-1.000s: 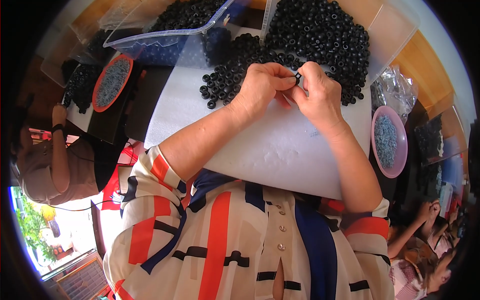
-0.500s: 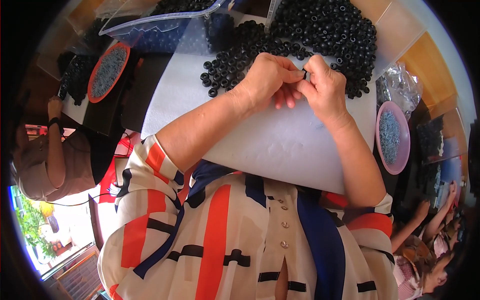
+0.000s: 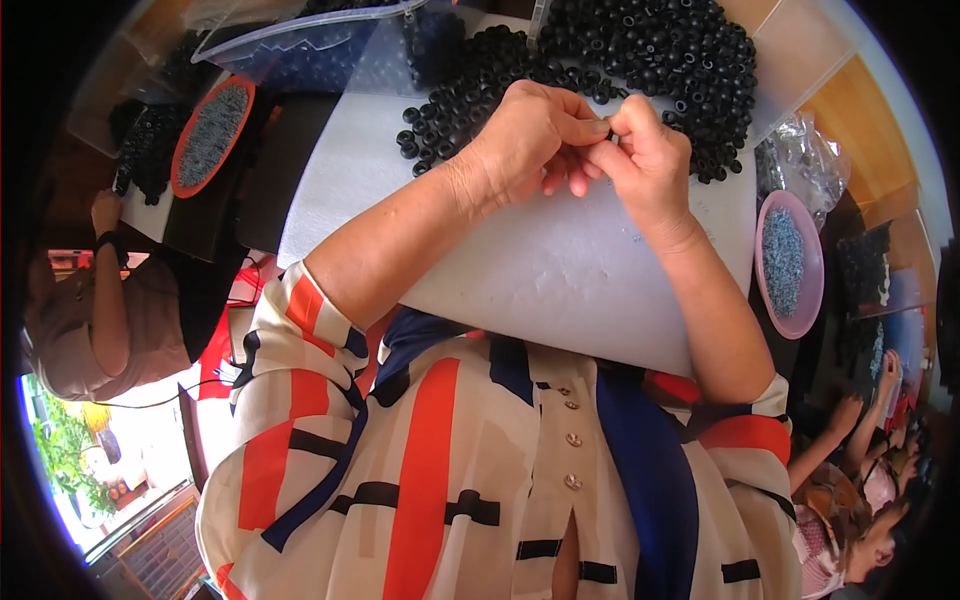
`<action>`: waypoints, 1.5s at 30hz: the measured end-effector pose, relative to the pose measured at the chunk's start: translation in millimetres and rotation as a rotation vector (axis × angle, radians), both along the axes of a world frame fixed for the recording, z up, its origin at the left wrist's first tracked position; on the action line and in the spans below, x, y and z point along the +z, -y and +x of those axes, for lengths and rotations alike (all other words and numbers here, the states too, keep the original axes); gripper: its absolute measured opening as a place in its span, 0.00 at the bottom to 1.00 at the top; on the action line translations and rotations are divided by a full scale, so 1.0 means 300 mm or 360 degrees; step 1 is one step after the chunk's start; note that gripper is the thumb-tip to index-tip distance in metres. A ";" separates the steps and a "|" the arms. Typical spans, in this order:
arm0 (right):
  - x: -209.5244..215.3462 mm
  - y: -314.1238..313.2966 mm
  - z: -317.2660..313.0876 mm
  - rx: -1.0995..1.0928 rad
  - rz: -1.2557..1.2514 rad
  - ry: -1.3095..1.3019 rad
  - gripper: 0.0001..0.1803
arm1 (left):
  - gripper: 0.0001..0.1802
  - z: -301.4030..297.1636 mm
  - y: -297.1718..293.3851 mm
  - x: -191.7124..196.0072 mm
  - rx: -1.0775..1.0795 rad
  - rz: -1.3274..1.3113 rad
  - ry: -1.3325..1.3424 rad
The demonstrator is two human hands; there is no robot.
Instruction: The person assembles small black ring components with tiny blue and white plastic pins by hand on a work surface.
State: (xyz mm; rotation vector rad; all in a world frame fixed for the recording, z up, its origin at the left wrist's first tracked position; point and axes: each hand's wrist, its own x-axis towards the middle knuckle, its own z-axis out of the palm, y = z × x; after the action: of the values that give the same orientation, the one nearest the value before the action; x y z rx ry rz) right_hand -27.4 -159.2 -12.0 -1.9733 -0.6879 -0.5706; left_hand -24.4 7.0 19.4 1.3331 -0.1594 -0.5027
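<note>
In the head view, your left hand [image 3: 545, 140] and right hand [image 3: 645, 160] meet above the white surface [image 3: 540, 270], both pinching a small dark piece [image 3: 614, 137], mostly hidden. Black rings [image 3: 650, 60] lie heaped beyond them; a pink bowl [image 3: 796, 326] sits to the right, another person [image 3: 140, 330] off to the left.

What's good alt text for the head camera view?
A person's left hand and right hand pinch a small, mostly hidden dark piece above a white board. Beyond them lie heaps of black ring-shaped parts; a pink bowl of bluish bits is at right.
</note>
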 end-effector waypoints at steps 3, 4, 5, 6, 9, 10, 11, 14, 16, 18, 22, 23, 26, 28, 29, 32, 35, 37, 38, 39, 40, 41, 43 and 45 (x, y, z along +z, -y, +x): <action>0.040 0.012 0.005 -0.0051 -0.0048 0.0032 0.14 | 0.10 0.009 -0.008 0.024 0.0051 0.0152 0.0206; 0.059 0.018 0.007 -0.0027 -0.0084 -0.0004 0.16 | 0.10 0.007 -0.018 0.039 0.0131 0.0181 0.0304; 0.071 0.041 0.019 0.0021 0.0030 0.0083 0.21 | 0.11 0.002 -0.023 0.068 0.0243 0.0167 0.0411; 0.077 0.060 0.026 -0.0012 0.0197 0.0105 0.21 | 0.11 -0.018 -0.037 0.110 0.0387 0.0103 0.0470; 0.133 0.138 0.039 -0.0292 0.0557 0.0028 0.19 | 0.09 -0.059 -0.122 0.300 0.0771 0.0118 0.0967; 0.141 0.151 0.049 -0.0345 0.0802 -0.0025 0.14 | 0.08 -0.044 -0.177 0.348 0.0825 0.0220 0.1222; 0.133 0.173 0.057 -0.0333 0.0872 -0.0079 0.11 | 0.09 -0.018 -0.209 0.384 0.0950 0.0305 0.1406; 0.126 0.191 0.074 -0.0268 0.1038 -0.0134 0.07 | 0.10 0.123 -0.354 0.441 0.1195 0.0620 0.1551; 0.142 0.175 0.075 -0.0206 0.1122 -0.0133 0.06 | 0.10 0.189 -0.424 0.430 0.1463 0.1861 0.2588; 0.144 0.185 0.072 -0.0299 0.1050 -0.0115 0.06 | 0.11 0.122 -0.246 0.371 0.1276 0.1517 0.2288; 0.138 0.220 0.095 -0.0278 0.1128 -0.0015 0.04 | 0.05 0.045 0.062 0.162 0.0104 0.1043 0.1882; 0.138 0.226 0.099 -0.0283 0.1129 -0.0009 0.04 | 0.05 0.053 0.121 0.110 0.0005 0.1072 0.1778; 0.140 0.225 0.104 -0.0292 0.1216 -0.0032 0.04 | 0.06 0.125 0.225 -0.016 -0.0069 0.1154 0.1865; 0.149 0.221 0.102 -0.0326 0.1189 -0.0100 0.04 | 0.07 0.157 0.256 -0.045 -0.0104 0.1367 0.2035; 0.143 0.222 0.102 -0.0360 0.1146 -0.0094 0.04 | 0.07 0.167 0.267 -0.058 -0.0117 0.1369 0.2045; 0.123 0.243 0.112 -0.0288 0.1147 -0.0129 0.03 | 0.08 0.192 0.288 -0.082 -0.0120 0.1531 0.2188; 0.116 0.246 0.117 -0.0270 0.1154 -0.0153 0.03 | 0.07 0.207 0.294 -0.077 -0.0184 0.1523 0.2207; 0.115 0.246 0.119 -0.0247 0.1149 -0.0162 0.03 | 0.07 0.228 0.302 -0.064 -0.0228 0.1603 0.2175; 0.119 0.243 0.118 -0.0245 0.1151 -0.0159 0.03 | 0.07 0.235 0.302 -0.062 -0.0227 0.1606 0.2178; 0.122 0.238 0.116 -0.0259 0.1134 -0.0171 0.03 | 0.06 0.240 0.300 -0.061 -0.0254 0.1653 0.2235; 0.126 0.233 0.115 -0.0270 0.1117 -0.0184 0.03 | 0.06 0.244 0.295 -0.060 -0.0278 0.1702 0.2292; 0.127 0.236 0.113 -0.0274 0.1120 -0.0180 0.03 | 0.06 0.245 0.293 -0.057 -0.0281 0.1701 0.2298; 0.130 0.237 0.112 -0.0341 0.1090 -0.0228 0.02 | 0.07 0.247 0.270 -0.048 -0.0197 0.1415 0.2097; 0.115 0.239 0.125 -0.0385 0.0970 -0.0249 0.02 | 0.07 0.245 0.255 -0.015 -0.0162 0.1257 0.1791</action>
State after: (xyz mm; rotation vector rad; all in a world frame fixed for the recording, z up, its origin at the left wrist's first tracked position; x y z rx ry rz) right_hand 10.1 -230.8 22.4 -1.5073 -0.1434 -0.6679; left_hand 49.2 -69.4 14.8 2.2772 -1.0365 0.2044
